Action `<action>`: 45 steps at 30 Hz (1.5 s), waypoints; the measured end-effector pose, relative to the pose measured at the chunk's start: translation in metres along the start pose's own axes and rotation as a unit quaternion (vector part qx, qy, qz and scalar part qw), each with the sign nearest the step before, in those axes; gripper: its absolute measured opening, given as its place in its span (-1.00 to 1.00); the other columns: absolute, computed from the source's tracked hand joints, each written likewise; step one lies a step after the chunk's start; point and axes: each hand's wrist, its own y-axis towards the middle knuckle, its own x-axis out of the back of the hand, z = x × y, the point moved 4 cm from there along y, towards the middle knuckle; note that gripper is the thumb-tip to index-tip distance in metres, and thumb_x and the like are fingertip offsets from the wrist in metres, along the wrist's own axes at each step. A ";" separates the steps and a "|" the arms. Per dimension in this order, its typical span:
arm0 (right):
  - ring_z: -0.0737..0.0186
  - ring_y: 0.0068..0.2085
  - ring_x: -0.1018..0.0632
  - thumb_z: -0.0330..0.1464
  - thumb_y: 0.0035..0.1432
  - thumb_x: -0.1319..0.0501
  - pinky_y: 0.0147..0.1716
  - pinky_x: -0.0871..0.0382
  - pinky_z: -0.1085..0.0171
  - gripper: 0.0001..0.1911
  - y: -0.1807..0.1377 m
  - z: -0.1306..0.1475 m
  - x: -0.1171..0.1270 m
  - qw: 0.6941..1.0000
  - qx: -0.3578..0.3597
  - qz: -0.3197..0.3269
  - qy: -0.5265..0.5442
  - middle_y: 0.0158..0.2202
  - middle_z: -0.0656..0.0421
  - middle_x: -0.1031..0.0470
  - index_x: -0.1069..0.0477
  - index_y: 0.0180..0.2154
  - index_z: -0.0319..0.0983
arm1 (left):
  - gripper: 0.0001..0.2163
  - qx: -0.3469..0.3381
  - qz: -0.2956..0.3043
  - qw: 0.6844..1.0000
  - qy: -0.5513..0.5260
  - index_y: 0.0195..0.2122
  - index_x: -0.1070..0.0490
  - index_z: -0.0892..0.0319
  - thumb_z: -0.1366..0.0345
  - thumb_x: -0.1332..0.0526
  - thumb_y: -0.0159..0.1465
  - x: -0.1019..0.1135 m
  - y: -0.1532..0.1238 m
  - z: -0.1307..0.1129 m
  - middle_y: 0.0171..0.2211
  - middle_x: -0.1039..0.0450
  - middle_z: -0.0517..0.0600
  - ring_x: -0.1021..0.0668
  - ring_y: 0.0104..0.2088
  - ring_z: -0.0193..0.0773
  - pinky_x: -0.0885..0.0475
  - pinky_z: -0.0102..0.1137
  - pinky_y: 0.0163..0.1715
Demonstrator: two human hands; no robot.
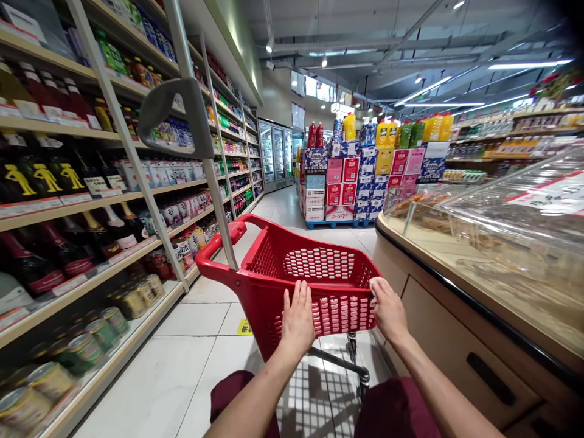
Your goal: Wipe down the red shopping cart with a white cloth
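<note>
A red plastic shopping cart with perforated sides stands sideways before me, and no goods show in the visible part of its basket. My left hand lies against the near side wall, fingers stretched up to the rim and holding nothing. At the basket's right end corner, my right hand is closed on a crumpled white cloth, pressed to the rim; most of the cloth is hidden by the fingers. A metal pole with a grey loop handle rises at the cart's handle end.
Drink shelves with bottles and cans line the left. A glass-topped display counter stands close on the right. Further ahead, stacked drink boxes sit on a blue pallet, with glass-door fridges behind. Pale tiles cover the floor.
</note>
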 end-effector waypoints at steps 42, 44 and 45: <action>0.15 0.10 -0.28 -0.65 -0.06 0.12 0.05 -0.20 0.01 -0.38 0.004 0.014 -0.006 0.999 0.037 0.029 0.009 0.02 0.08 -0.34 -0.27 0.03 -0.19 | -0.42 -0.023 -0.002 1.000 0.014 0.18 0.06 0.39 0.43 0.04 0.10 0.003 -0.011 0.002 0.23 0.11 0.13 0.09 0.23 -0.12 0.08 -0.06 0.16; 0.11 0.09 -0.30 -0.64 -0.07 0.10 0.03 -0.22 0.00 -0.42 0.004 0.006 -0.004 1.000 -0.004 0.012 -0.006 0.00 0.02 -0.36 -0.31 -0.01 -0.23 | -0.42 -0.021 0.001 1.000 0.007 0.18 0.07 0.39 0.43 0.03 0.09 0.005 -0.010 0.001 0.24 0.13 0.13 0.09 0.23 -0.11 0.08 -0.06 0.16; 0.11 0.10 -0.28 -0.64 -0.06 0.10 0.04 -0.21 0.01 -0.43 0.003 0.010 -0.006 1.000 0.011 0.015 0.000 0.01 0.01 -0.35 -0.31 -0.01 -0.25 | -0.42 -0.019 0.003 1.000 0.005 0.18 0.06 0.40 0.43 0.03 0.09 0.006 -0.009 0.000 0.24 0.13 0.14 0.08 0.23 -0.10 0.08 -0.06 0.16</action>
